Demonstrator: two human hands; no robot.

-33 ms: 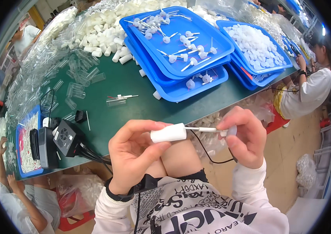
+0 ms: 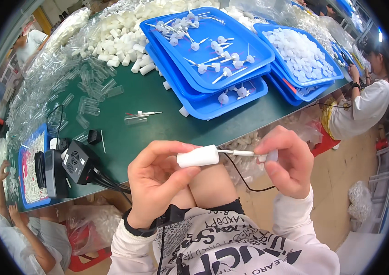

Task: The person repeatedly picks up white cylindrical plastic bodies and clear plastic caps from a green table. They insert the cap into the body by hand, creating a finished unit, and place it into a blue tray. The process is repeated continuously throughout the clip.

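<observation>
Between the thumb and fingers of my left hand (image 2: 155, 176) is a white plastic cylinder (image 2: 197, 156), lying nearly level over my lap. A thin rod with a white sleeve (image 2: 241, 153) runs from the cylinder's right end. My right hand (image 2: 291, 160) pinches the far end of this rod, where a translucent white round cap (image 2: 271, 156) shows between thumb and fingers. The rod's left tip is at or inside the cylinder's opening; how deep it goes is hidden. Both hands are in front of the green table's near edge.
Stacked blue trays (image 2: 231, 41) hold similar rod-and-cap pieces; another blue tray (image 2: 300, 55) holds translucent discs. White cylinders (image 2: 125, 41) and clear tubes (image 2: 96, 87) are heaped on the green table (image 2: 158, 133). A black box with cables (image 2: 82, 160) stands left. Co-workers sit at both sides.
</observation>
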